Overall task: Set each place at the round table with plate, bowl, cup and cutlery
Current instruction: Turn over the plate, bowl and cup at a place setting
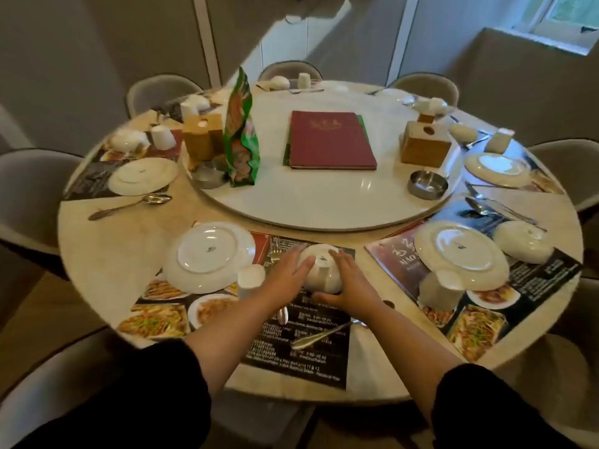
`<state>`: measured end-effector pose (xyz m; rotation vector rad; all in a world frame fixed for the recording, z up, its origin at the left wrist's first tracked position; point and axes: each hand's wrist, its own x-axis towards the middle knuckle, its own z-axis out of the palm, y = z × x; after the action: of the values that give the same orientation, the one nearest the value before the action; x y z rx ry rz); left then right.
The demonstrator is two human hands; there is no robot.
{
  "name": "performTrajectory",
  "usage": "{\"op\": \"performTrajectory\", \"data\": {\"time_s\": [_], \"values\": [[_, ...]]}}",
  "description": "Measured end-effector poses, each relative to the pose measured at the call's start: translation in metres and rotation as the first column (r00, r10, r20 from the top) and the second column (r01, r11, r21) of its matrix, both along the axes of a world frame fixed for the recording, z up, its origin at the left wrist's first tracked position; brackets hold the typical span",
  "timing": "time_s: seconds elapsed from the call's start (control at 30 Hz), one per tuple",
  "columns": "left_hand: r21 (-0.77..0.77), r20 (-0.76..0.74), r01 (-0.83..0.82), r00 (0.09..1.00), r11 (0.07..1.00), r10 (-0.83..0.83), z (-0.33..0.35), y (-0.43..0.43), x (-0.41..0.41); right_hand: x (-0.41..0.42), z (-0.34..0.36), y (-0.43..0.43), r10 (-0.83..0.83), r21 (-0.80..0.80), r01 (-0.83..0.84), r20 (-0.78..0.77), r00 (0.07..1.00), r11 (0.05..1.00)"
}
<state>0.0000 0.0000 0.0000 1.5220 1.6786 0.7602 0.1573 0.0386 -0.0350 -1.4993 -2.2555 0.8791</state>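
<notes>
seen from the head, the upturned bowl (321, 270) is set at the near edge of the tabletop (107, 254), right of the plate (209, 257). the left hand (285, 275) is pressed flat to its side; the right hand (351, 285) is clamped on it, thumb curled round, probably so it can be righted.

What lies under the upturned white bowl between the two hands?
The bowl sits rim-down over the dark printed placemat, with the left hand and right hand against its sides. Anything beneath its dome is covered.
</notes>
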Motion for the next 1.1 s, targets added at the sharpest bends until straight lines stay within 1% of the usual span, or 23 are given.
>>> {"op": "performTrajectory", "data": {"time_s": [0.03,0.1,0.13,0.17,0.27,0.4,0.43,0.47,0.5,0.53,0.57,0.6,0.63,0.67,0.7,0.73,0.77,0.83,0.87,0.93,1.03,1.1], "values": [[-0.032,0.018,-0.015,1.0,0.999,0.016,-0.005,0.011,0.002,-0.002,-0.003,0.011,0.044,-0.025,-0.042,0.063,0.997,0.999],[-0.114,0.001,-0.032,0.999,0.993,0.033,-0.016,0.031,0.004,-0.004,-0.006,0.03,0.126,-0.056,-0.118,0.176,0.976,0.991],[-0.164,0.008,-0.035,0.999,0.986,0.037,-0.018,0.037,0.005,-0.005,-0.007,0.039,0.146,-0.059,-0.137,0.192,0.97,0.989],[-0.18,0.017,-0.03,0.999,0.983,0.034,-0.023,0.045,0.005,-0.005,-0.009,0.046,0.156,-0.053,-0.148,0.195,0.968,0.988],[-0.209,0.093,-0.029,0.994,0.977,0.049,-0.028,0.053,0.005,-0.002,-0.015,0.058,0.199,-0.031,-0.197,0.16,0.967,0.98],[-0.213,0.133,-0.045,0.988,0.976,0.075,-0.032,0.053,0.004,0.001,-0.014,0.06,0.221,0.02,-0.224,0.1,0.97,0.974],[-0.232,0.153,-0.055,0.984,0.971,0.092,-0.033,0.054,0.002,0.001,-0.01,0.06,0.208,-0.009,-0.208,0.059,0.976,0.978],[-0.251,0.183,-0.071,0.976,0.965,0.119,-0.03,0.054,-0.001,0.002,-0.003,0.062,0.175,-0.08,-0.175,-0.004,0.985,0.981],[-0.26,0.225,-0.08,0.964,0.962,0.141,-0.027,0.055,-0.003,0.003,0.005,0.064,0.118,-0.19,-0.133,-0.089,0.989,0.973],[-0.259,0.279,-0.088,0.947,0.962,0.162,-0.022,0.055,-0.004,0.005,0.014,0.067,0.055,-0.33,-0.118,-0.194,0.979,0.937],[-0.247,0.329,-0.093,0.928,0.964,0.174,-0.018,0.055,-0.005,0.009,0.021,0.07,-0.015,-0.483,-0.145,-0.312,0.95,0.864],[-0.239,0.362,-0.101,0.913,0.966,0.186,-0.012,0.054,-0.003,0.012,0.028,0.072,-0.103,-0.622,-0.198,-0.414,0.905,0.758],[-0.233,0.379,-0.107,0.905,0.966,0.192,-0.009,0.054,-0.001,0.016,0.031,0.074,-0.198,-0.719,-0.243,-0.469,0.861,0.651],[-0.245,0.381,-0.109,0.903,0.963,0.199,-0.002,0.052,0.004,0.018,0.033,0.076,-0.274,-0.769,-0.274,-0.499,0.822,0.577],[-0.256,0.368,-0.113,0.907,0.96,0.205,0.001,0.053,0.008,0.017,0.033,0.077,-0.331,-0.792,-0.255,-0.491,0.806,0.555],[-0.288,0.334,-0.113,0.919,0.951,0.21,0.005,0.053,0.012,0.014,0.032,0.079,-0.381,-0.8,-0.189,-0.46,0.802,0.569],[-0.32,0.297,-0.116,0.93,0.94,0.216,0.005,0.053,0.014,0.01,0.029,0.079,-0.438,-0.798,-0.081,-0.41,0.8,0.597],[-0.394,0.229,-0.146,0.941,0.908,0.251,0.005,0.052,0.016,0.002,0.025,0.077,-0.556,-0.765,0.137,-0.32,0.767,0.629],[-0.422,0.207,-0.166,0.939,0.891,0.273,0.005,0.051,0.017,-0.001,0.024,0.074,-0.59,-0.737,0.209,-0.303,0.748,0.643],[-0.452,0.182,-0.184,0.939,0.873,0.292,0.004,0.05,0.018,-0.005,0.023,0.072,-0.581,-0.663,0.263,-0.316,0.75,0.7],[-0.491,0.169,-0.209,0.929,0.846,0.328,0.002,0.048,0.016,-0.006,0.021,0.07,-0.508,-0.518,0.304,-0.312,0.803,0.799],[-0.509,0.167,-0.228,0.92,0.83,0.356,0.002,0.047,0.016,-0.007,0.02,0.068,-0.478,-0.468,0.306,-0.31,0.822,0.829]]}}
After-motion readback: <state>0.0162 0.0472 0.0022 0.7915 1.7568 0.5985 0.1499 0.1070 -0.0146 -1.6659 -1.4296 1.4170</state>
